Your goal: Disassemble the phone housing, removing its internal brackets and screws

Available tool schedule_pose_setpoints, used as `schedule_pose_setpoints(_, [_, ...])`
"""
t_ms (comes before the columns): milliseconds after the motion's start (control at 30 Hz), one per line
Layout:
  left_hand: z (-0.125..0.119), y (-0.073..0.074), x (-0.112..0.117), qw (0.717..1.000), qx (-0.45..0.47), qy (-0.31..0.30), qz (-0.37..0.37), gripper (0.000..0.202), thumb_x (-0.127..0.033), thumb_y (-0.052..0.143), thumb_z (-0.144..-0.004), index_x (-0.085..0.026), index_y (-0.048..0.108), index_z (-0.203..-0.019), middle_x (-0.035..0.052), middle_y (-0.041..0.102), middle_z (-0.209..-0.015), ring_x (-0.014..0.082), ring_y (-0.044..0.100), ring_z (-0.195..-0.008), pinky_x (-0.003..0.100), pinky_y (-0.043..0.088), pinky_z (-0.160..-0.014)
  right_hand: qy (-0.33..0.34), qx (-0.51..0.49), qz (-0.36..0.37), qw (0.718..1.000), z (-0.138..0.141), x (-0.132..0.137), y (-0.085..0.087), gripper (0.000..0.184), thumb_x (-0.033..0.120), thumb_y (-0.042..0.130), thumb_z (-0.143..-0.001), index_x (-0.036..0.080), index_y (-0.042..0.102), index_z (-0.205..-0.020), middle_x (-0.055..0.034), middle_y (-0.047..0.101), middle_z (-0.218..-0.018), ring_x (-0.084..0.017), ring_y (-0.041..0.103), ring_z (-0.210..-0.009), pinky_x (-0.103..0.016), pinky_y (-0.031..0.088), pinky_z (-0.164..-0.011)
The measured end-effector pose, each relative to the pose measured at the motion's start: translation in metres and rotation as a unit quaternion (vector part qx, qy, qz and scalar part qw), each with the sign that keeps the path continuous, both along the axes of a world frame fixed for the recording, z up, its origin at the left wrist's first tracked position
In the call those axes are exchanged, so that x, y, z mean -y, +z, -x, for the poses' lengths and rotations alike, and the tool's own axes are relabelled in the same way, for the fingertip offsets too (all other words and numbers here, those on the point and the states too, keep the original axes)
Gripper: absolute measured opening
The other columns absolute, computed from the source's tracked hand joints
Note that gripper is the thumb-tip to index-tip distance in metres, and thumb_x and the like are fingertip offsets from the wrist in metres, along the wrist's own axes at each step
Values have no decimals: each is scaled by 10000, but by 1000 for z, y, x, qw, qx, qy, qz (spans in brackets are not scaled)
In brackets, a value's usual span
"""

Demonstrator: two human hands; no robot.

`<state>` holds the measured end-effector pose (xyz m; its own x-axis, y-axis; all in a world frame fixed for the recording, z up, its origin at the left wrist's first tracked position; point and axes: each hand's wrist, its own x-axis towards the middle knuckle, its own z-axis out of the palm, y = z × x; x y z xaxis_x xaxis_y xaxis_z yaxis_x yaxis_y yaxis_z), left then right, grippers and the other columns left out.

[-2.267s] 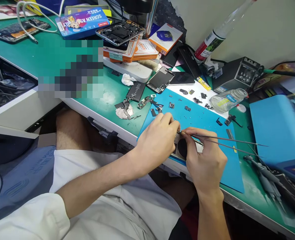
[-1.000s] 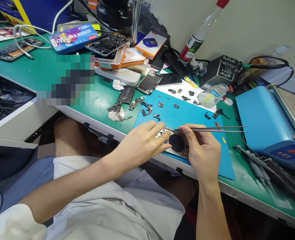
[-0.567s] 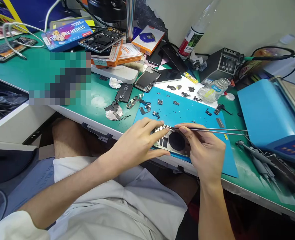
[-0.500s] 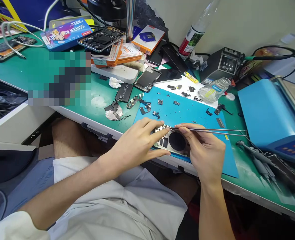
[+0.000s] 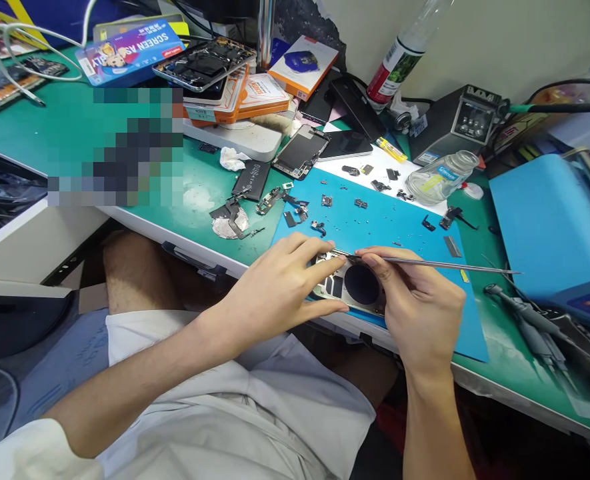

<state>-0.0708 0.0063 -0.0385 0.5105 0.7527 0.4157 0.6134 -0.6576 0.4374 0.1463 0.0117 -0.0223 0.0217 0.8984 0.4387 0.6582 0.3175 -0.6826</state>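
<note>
A phone housing [image 5: 335, 288] with a dark round patch lies at the front edge of the blue mat [image 5: 395, 230]. My left hand [image 5: 295, 277] grips it at its left end, fingers over the far edge and thumb along the near side. My right hand [image 5: 419, 303] pinches metal tweezers [image 5: 445, 265] by thumb and fingers over the housing's right part. The tweezers' long slim arms stretch to the right and look pressed together. What their other end touches at the far edge is hidden by my fingers.
Tiny screws and phone parts [image 5: 361, 203] are scattered over the mat. Behind it lie a battery [image 5: 251, 180], a phone screen [image 5: 302, 152] and a glass jar [image 5: 442, 177]. A blue machine [image 5: 549, 227] stands right, near grey-handled tools [image 5: 529, 320]. Boxes [image 5: 302, 63] are piled behind.
The tweezers' arms, spread apart before, now look together. Both hands keep their hold on the housing and tweezers. The whole view has shifted slightly.
</note>
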Motion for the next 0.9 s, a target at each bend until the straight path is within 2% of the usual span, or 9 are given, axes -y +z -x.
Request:
schedule_pose_setpoints(100, [2,2,-2,1000,-1,-3,11,529,-500,691,-1062,-156,658,-1463,148,685,-1458,305,624,-1308,494,558,-1149,6,-10,20,1000,2,0,3,98,365,778,-1015,316,860,-993,-1,849,-1014,-226,774,-923,-382,598,-899])
schedule_pose_setpoints(233, [6,11,-3,999,-33,-28,27,534,-441,756,-1028,-174,629,-1472,150,646,-1484,311,599,-1342,491,545,-1163,16,-130,79,988,3,-2,3,110,387,834,-952,280,860,-944,-32,840,-988,-249,771,-952,-409,610,-923])
schedule_pose_setpoints(367, [9,24,-1,996,-38,-38,70,476,-358,804,-1012,-209,606,-1418,143,627,-1440,320,605,-1308,517,567,-1119,-25,-272,-3,962,-18,-5,2,183,422,720,-974,245,767,-978,-30,790,-988,-228,765,-969,-431,624,-957])
schedule_pose_setpoints(467, [10,31,0,988,81,-33,130,500,-338,828,-967,-251,561,-1381,116,625,-1401,295,622,-1314,494,573,-1126,-83,-357,-71,928,-55,-2,4,141,350,661,-885,238,686,-966,0,686,-840,-183,701,-850,-381,597,-888])
schedule_pose_setpoints(533, [9,34,-3,962,206,-27,175,474,-313,771,-974,-278,531,-1381,110,629,-1434,268,658,-1293,464,587,-1113,-100,-392,-60,912,-81,4,6,159,312,684,-798,231,656,-932,32,572,-714,-151,604,-694,-308,536,-695])
schedule_pose_setpoints(633, [0,41,-16,883,366,-37,292,517,-372,697,-1023,-291,490,-1490,125,702,-1420,242,747,-1182,434,637,-1038,-96,-430,-10,898,-105,15,7,236,354,712,-790,233,646,-982,66,490,-672,-103,420,-515,-245,350,-499])
schedule_pose_setpoints(700, [-9,48,-28,835,394,-46,381,574,-448,664,-1055,-285,483,-1575,129,762,-1342,245,782,-1135,435,659,-1004,-92,-442,7,892,-110,21,6,309,457,708,-863,240,661,-1078,74,497,-682,-84,341,-463,-236,282,-460])
schedule_pose_setpoints(733, [-14,51,-35,828,375,-52,414,580,-470,632,-1074,-277,491,-1603,130,780,-1313,249,789,-1137,438,664,-1000,-91,-444,11,891,-109,22,5,346,499,710,-894,242,670,-1121,76,502,-685,-78,323,-454,-235,268,-455])
schedule_pose_setpoints(900, [-38,65,-71,887,188,-107,407,508,-500,489,-1120,-215,673,-1497,148,821,-1227,252,818,-996,394,683,-826,-93,-451,11,888,-101,27,2,336,499,749,-941,244,707,-1157,79,504,-668,-73,327,-477,-230,264,-465])
